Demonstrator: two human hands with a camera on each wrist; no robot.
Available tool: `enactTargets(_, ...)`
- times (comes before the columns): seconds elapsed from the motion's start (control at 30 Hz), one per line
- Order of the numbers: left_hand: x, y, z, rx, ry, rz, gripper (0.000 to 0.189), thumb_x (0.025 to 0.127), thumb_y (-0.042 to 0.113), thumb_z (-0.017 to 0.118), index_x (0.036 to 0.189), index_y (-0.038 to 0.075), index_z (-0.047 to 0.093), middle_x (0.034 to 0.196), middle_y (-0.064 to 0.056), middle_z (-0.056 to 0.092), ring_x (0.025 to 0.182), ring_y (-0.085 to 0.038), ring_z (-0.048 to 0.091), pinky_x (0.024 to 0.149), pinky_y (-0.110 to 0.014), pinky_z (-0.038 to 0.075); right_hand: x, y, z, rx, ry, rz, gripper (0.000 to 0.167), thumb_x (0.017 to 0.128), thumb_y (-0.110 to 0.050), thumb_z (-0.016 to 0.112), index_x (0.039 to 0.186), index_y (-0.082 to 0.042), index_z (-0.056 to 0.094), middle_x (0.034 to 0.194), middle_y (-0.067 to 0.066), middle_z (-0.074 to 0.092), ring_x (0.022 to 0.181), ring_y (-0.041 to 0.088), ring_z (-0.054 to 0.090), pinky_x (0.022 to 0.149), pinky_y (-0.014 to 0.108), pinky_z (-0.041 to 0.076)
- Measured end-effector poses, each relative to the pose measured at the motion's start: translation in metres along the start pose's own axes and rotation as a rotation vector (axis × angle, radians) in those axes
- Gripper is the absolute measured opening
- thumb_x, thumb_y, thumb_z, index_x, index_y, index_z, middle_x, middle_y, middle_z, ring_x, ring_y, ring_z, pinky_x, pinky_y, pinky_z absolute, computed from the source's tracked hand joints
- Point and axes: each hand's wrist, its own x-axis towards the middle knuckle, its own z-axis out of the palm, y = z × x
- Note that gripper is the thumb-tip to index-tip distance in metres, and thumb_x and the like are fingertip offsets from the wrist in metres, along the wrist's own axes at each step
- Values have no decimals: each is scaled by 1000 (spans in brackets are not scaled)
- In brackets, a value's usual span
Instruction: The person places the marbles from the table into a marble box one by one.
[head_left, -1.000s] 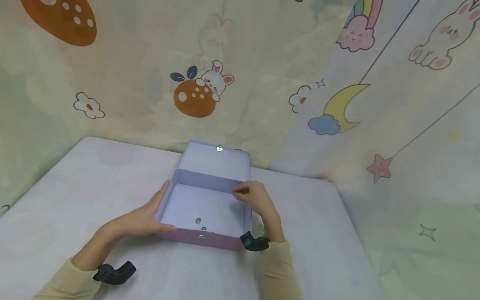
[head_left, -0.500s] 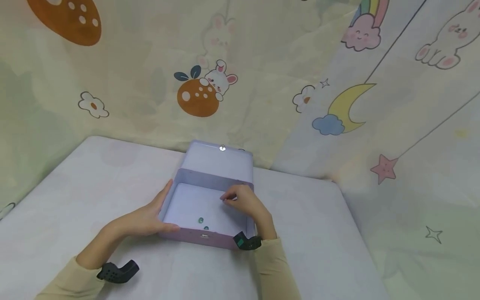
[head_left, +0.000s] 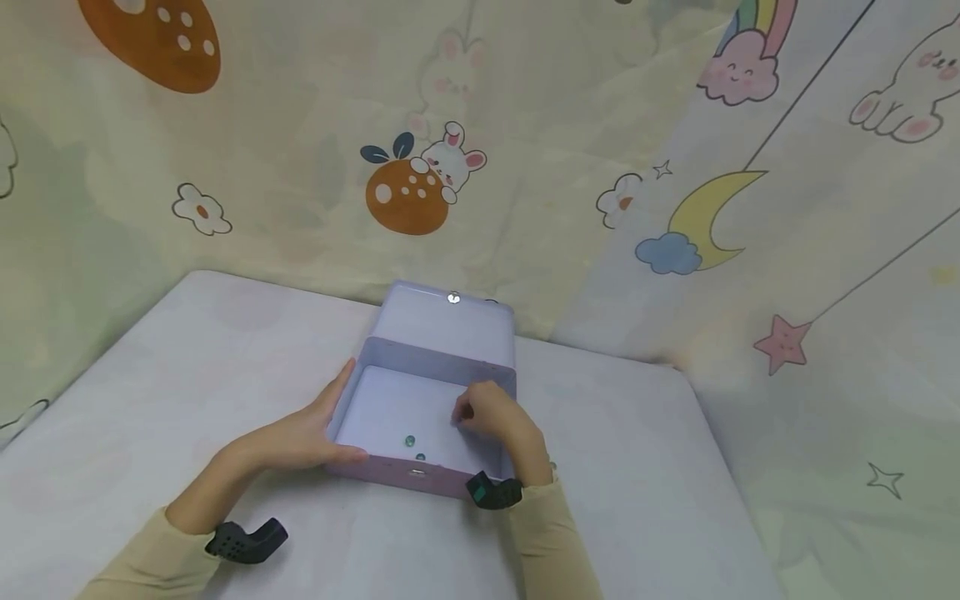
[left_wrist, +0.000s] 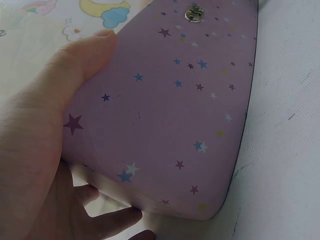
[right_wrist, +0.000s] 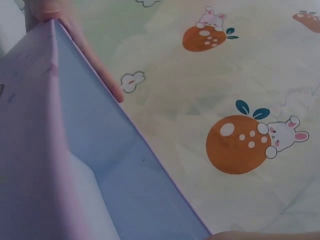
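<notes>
A pale lilac metal box (head_left: 375, 472) stands on the table with its lid (head_left: 450, 325) swung back. My left hand (head_left: 300, 433) grips its near left corner; the left wrist view shows the thumb on the star-printed wall (left_wrist: 160, 115) and fingers at the adjoining side. Two green marbles (head_left: 409, 441) (head_left: 421, 457) lie on the box floor near the front. Inside the right half, my right hand (head_left: 491, 412) points its bent fingers down towards the floor. Whether they hold something is hidden. In the right wrist view only a sliver of that hand (right_wrist: 260, 236) appears.
A small greenish thing (head_left: 552, 465) is partly visible on the white table (head_left: 637, 450), just right of my right wrist. Behind the table hangs a cartoon-printed cloth (head_left: 525, 200). The lid reaches back close to it.
My right hand has moved from the box's right rim into the box and lowered, its fingers turning downward. The left hand keeps its hold, and the view has shifted slightly.
</notes>
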Motion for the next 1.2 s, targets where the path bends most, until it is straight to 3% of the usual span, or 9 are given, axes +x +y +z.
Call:
enactTargets(0.23,2,4,3,-12,-6,-4,128,73,48,77,150,18,-20,158,-19,-12,144,-45,0,108,-68,10,-4,2,1,-28,-19,4,9,80,-6,74,81,-15,75,77,-7,68,73,6,56,72,23,49)
enactTargets(0.5,1,3,7,-32,-5,17,127,74,44,78,150,17,-20,158,-20,-11,144,-44,1,108,-68,11,-6,5,4,35,-25,14,9,80,-10,74,87,-16,75,80,-8,68,74,6,56,72,22,49)
enactTargets(0.67,1,1,9,-20,-11,23,127,74,47,77,150,22,-22,158,-19,-11,144,-44,1,108,-68,11,-12,4,0,139,21,18,14,84,-12,71,97,-14,75,91,-4,71,84,8,61,79,27,52)
enactTargets(0.9,1,0,8,6,-7,20,127,74,46,77,150,20,-21,158,-20,-12,143,-46,0,107,-70,11,-21,10,-16,280,94,-97,19,88,-14,68,106,-9,72,100,0,71,94,12,64,87,31,52)
enactTargets(1.2,0,-2,3,12,3,16,128,73,46,78,150,19,-20,158,-19,-12,143,-46,0,106,-70,11,-49,27,-45,379,218,-120,24,89,-11,66,112,-8,69,109,6,69,99,15,65,85,31,54)
